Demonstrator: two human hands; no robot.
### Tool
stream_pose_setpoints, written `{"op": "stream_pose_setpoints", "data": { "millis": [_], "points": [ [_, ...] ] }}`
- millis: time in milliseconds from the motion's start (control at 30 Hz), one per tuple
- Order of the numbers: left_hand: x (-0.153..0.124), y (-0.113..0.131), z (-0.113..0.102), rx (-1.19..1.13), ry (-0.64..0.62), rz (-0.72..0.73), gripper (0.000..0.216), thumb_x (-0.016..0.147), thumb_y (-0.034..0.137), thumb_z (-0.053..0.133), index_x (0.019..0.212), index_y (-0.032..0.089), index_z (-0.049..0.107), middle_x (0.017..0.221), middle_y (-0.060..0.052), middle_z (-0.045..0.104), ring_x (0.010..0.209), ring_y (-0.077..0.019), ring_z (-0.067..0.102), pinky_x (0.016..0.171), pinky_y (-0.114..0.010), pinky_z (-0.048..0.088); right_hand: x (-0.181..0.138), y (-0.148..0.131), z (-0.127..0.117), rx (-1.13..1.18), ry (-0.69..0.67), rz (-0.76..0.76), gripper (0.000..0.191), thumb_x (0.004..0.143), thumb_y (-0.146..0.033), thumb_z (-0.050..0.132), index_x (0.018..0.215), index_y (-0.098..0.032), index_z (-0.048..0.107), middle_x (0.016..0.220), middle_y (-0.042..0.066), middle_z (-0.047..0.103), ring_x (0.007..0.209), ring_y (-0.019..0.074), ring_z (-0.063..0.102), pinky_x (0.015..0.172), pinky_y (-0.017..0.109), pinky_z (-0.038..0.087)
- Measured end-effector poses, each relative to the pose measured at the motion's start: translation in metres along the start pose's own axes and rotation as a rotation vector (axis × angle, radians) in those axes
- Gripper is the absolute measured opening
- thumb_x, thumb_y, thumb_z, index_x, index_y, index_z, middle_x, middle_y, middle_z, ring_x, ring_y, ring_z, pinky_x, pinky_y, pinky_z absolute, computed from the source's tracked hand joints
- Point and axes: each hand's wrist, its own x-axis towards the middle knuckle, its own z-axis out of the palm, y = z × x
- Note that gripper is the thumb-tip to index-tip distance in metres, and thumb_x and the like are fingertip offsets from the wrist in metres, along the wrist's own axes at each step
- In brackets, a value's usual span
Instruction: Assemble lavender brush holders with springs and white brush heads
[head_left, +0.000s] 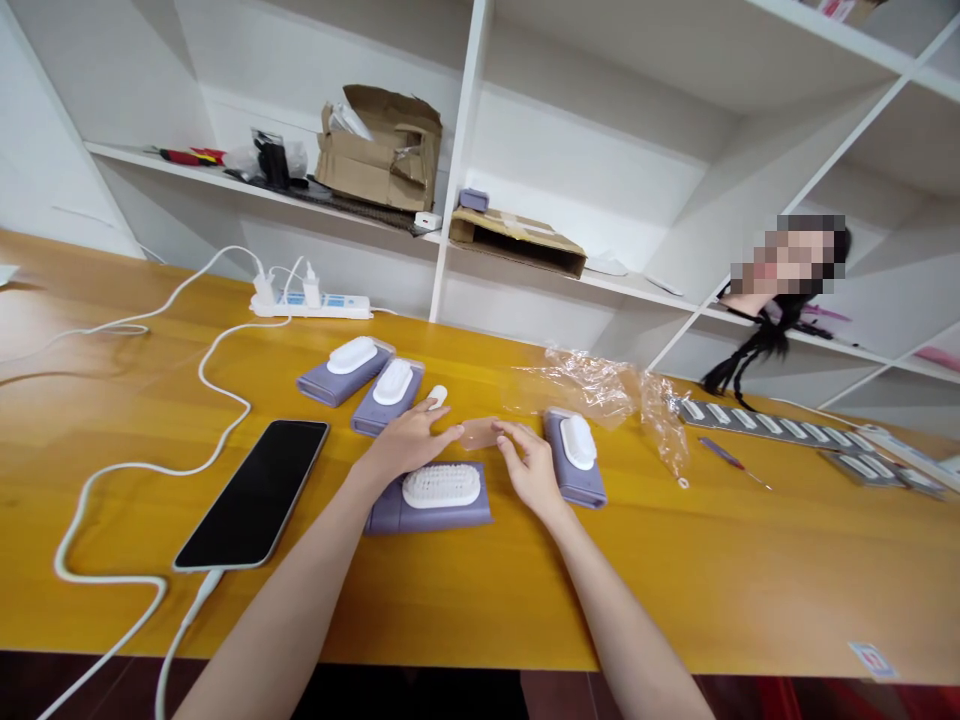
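Strip (478, 433) is seemingly being handled — pinched by fingers of the right hand (534, 468), those of the left hand (401, 442) spread; steady support seems needed.

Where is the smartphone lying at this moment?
In the head view, the smartphone lies at left on the wooden table, beside the left forearm, a white cable at its near end.

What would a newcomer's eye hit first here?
Probably the left hand and right hand, mid-picture, with a thin see-through piece between them and a bristle-topped purple case just below in frame. Next, the dark phone on the left, plugged into a white cable; then the black-haired head on the right-hand shelf.
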Motion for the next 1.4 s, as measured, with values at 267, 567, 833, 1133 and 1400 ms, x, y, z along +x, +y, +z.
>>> {"op": "stream_pose_setpoints", "data": {
  "millis": [267,567,833,1133,1400],
  "points": [
    [0.008,0.007,0.004,-0.057,-0.064,-0.089,0.057,0.082,0.056,0.029,0.104,0.02,0.067,0.11,-0.015,0.062,0.124,-0.0309,0.039,0.097,-0.043,0.033,0.0,0.0,0.0,0.015,-0.007,0.019,0.024,0.086,-0.022,0.048,0.103,-0.02,0.064,0.105,0.007,0.067,0.101,0.0189,0.06,0.092,0.034,0.044],
    [0.004,0.0,0.0,-0.12,0.007,-0.081,0.053,0.082,0.055,0.029,0.103,0.024,0.067,0.111,-0.009,0.061,0.111,-0.0244,0.053,0.098,-0.035,0.035,-0.002,0.0,0.002,0.066,-0.008,0.05,0.026,0.085,-0.023,0.048,0.105,-0.02,0.064,0.107,0.008,0.067,0.101,0.0197,0.06,0.091,0.036,0.045],
    [-0.017,0.025,-0.011,-0.165,0.103,0.087,0.05,0.084,0.051,0.034,0.12,0.024,0.056,0.138,-0.007,0.042,0.122,-0.0244,0.044,0.1,-0.034,0.034,0.001,-0.007,0.003,0.398,-0.003,0.309,0.03,0.082,-0.038,0.052,0.102,-0.02,0.064,0.093,0.006,0.069,0.069,0.0162,0.062,0.064,0.03,0.05],
    [-0.039,0.064,-0.009,-0.084,-0.077,0.438,0.045,0.082,0.045,0.046,0.123,0.029,0.052,0.145,-0.002,0.031,0.131,-0.0254,0.03,0.106,-0.041,0.024,0.007,-0.022,-0.005,0.643,0.137,0.557,0.031,0.076,-0.046,0.053,0.084,-0.016,0.058,0.069,0.002,0.062,0.055,0.0112,0.053,0.046,0.02,0.038],
    [-0.047,0.025,-0.019,0.116,-0.328,0.149,0.101,0.048,0.043,0.071,0.138,0.022,0.028,0.133,-0.011,0.048,0.118,-0.0325,0.046,0.09,-0.037,0.04,0.004,-0.005,-0.017,0.231,-0.182,0.63,0.011,0.065,-0.025,0.055,0.059,-0.016,0.055,0.051,-0.003,0.055,0.041,0.0086,0.045,0.039,0.019,0.034]
  ]
}}
